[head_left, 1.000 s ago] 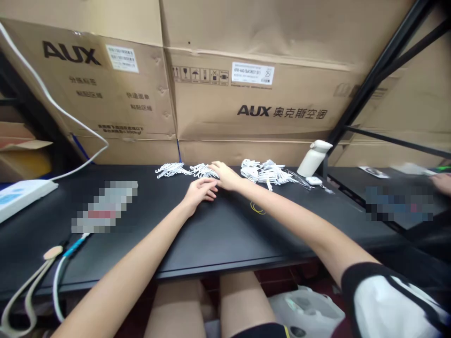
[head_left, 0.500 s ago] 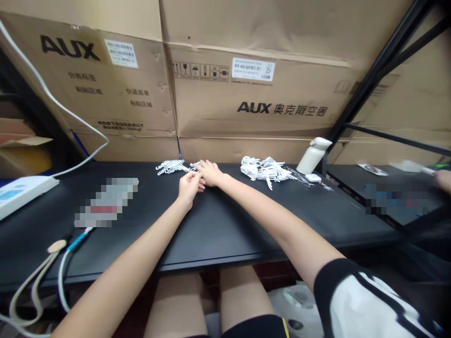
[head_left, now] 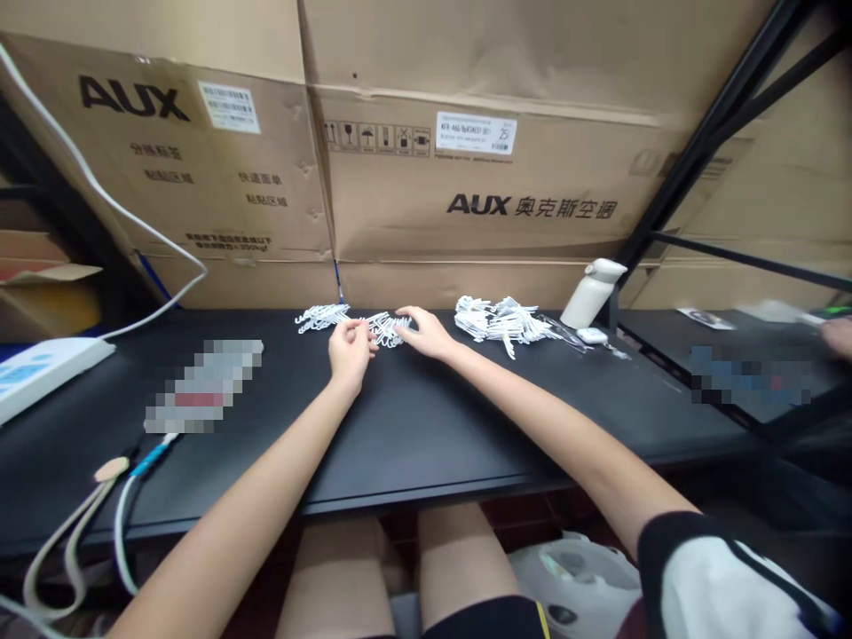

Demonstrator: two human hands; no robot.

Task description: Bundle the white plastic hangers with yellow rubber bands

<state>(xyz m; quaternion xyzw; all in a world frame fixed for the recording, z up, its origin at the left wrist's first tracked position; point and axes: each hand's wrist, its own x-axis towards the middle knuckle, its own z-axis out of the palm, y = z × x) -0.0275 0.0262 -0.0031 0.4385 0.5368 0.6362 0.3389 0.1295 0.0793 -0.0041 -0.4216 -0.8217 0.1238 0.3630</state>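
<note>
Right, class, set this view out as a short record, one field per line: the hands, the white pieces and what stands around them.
Left hand: fingers curled at the left end of the middle heap; whether it holds a piece cannot be told
Right hand: thumb and fingers apart, at that heap's right end; contact unclear
Other heaps: left heap, right heap
Pieces: white, thin, some visibly hooked
Surface: black table
Beyond right heap: pale bottle, small white case
Behind: cardboard printed AUX
</note>
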